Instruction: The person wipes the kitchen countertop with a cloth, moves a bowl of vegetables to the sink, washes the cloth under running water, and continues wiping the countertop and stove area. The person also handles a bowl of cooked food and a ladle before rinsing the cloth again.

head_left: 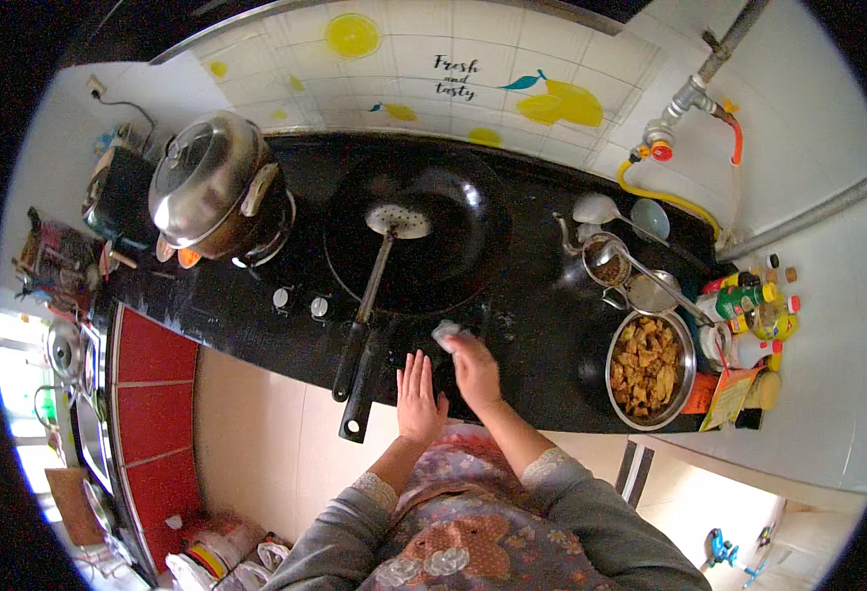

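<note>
At the counter's front edge my left hand [418, 399] lies with its fingers stretched out, holding nothing. Beside it, my right hand [478, 374] grips a small crumpled whitish cloth or tissue [444, 332] against the black counter, just in front of the wok. The black wok [468, 222] sits on the stove. A skimmer [397, 222] with a perforated metal head rests in it, its long handle slanting toward the front. Close to my left hand, a black handle [357, 399] juts over the counter edge.
A lidded metal pot [207, 182] stands at the left, near two stove knobs [300, 301]. To the right are a steel bowl of brown food chunks [647, 369], small seasoning pots [608, 261], a white ladle [596, 208] and several bottles [748, 297]. A yellow gas hose [665, 197] runs behind.
</note>
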Motion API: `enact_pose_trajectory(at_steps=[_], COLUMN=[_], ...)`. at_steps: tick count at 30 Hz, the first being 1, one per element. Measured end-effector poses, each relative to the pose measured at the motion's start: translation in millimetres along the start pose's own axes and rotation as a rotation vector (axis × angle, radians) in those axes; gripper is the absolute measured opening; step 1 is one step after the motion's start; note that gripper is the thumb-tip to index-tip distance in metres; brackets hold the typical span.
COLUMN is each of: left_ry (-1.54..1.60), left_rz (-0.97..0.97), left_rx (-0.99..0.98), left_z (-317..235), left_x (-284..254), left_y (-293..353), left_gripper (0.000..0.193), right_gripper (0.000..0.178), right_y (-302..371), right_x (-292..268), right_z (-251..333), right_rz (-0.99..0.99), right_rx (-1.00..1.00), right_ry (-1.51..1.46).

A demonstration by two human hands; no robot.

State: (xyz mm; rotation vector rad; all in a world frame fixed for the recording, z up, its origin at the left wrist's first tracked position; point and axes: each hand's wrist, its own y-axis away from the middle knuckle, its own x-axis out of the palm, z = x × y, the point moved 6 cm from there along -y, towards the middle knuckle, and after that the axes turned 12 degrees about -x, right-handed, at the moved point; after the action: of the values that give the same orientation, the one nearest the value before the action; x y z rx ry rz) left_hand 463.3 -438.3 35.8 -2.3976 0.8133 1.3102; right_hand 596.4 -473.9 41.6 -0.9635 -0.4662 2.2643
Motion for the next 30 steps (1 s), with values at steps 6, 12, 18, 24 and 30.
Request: enact_pose_trajectory(at_steps=[6,12,18,24,30], left_ry=[-0.004,-0.021,0.203,0.223,0.123], left_rz=[-0.059,-0.133,-0.145,-0.097,-0.247], left_rx=[-0.124,-0.203,-0.278,-0.377,-0.218], left_z=[16.1,23.5,30.5,38.9,27.0], left_x=[-5.1,-18.0,-33.1,-31.5,-35.6], left_y=[17.9,22.8,22.8,18.3,9.3], left_gripper=[0.075,0.074,0.064,0.063,0.059], right_gripper=[0.043,0.05,0.046,0.039,0.054], right_y=[16.4,4.5,-16.4,-38.5,-19.3], right_x=[38.1,21.4,105.8,136.4,70.2], right_z=[10.8,-8.3,34.3,7.5,9.3], right_rz=[0.468,0.461,0.69,0.761,0.529], right_rx=[-0.268,-0.053,-0.252,-0.043,-0.139], right_ry=[0.305,0.498,0.306,0.286,0.446])
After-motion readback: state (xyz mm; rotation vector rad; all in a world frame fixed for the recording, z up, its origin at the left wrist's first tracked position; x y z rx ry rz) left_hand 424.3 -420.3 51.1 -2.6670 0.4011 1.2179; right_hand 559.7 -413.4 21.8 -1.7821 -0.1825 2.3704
